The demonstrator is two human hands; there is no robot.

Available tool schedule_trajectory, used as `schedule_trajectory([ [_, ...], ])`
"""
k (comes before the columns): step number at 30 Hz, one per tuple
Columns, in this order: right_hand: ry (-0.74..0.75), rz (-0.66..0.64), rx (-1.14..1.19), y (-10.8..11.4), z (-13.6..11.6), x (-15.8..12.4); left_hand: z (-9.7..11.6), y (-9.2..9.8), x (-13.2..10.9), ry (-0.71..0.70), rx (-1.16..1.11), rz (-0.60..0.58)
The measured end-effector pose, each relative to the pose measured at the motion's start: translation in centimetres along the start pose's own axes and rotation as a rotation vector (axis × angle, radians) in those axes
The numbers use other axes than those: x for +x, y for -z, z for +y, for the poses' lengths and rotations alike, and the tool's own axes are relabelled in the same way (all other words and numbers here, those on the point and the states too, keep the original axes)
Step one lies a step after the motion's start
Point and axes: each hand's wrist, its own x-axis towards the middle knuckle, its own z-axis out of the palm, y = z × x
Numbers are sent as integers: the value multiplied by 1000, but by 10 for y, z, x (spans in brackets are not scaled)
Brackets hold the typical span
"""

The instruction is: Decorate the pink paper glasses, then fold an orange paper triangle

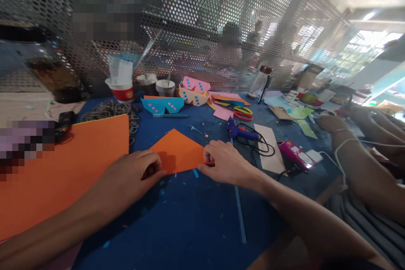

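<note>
A folded piece of orange paper (179, 152) lies on the blue table, its peak pointing away from me. My left hand (144, 166) pinches its left corner between thumb and curled fingers. At the right corner my right hand (221, 162) grips the same paper, thumb below and fingers bent over the edge. A blue glue gun (242, 132) with a black cord rests just beyond my right hand. Large orange sheets (104, 147) lie under my left forearm. Behind the folded paper stand a blue paper mask (162, 104) and a peach one (193, 96).
Red-and-yellow scissors (243, 113), a pen (171, 116), paper cups (122, 90) and a glass bottle (260, 82) stand or lie toward the perforated screen. A magenta device (297, 155) is at right, near another person's arms (363, 156). Rubber bands (107, 112) lie at left.
</note>
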Motion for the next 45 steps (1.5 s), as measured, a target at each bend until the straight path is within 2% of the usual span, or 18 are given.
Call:
schedule_trajectory([
  [6, 1, 16, -24, -4, 1, 2, -2, -2, -1, 4, -18, 10],
  [18, 14, -28, 38, 6, 5, 1, -1, -3, 1, -7, -19, 25],
  [26, 27, -34, 53, 8, 5, 2, 1, -1, 1, 21, 8, -10],
  [38, 73, -88, 98, 12, 14, 3, -3, -3, -1, 14, 13, -5],
  [45, 72, -77, 96, 12, 16, 3, -3, -3, 0, 7, 30, -8],
])
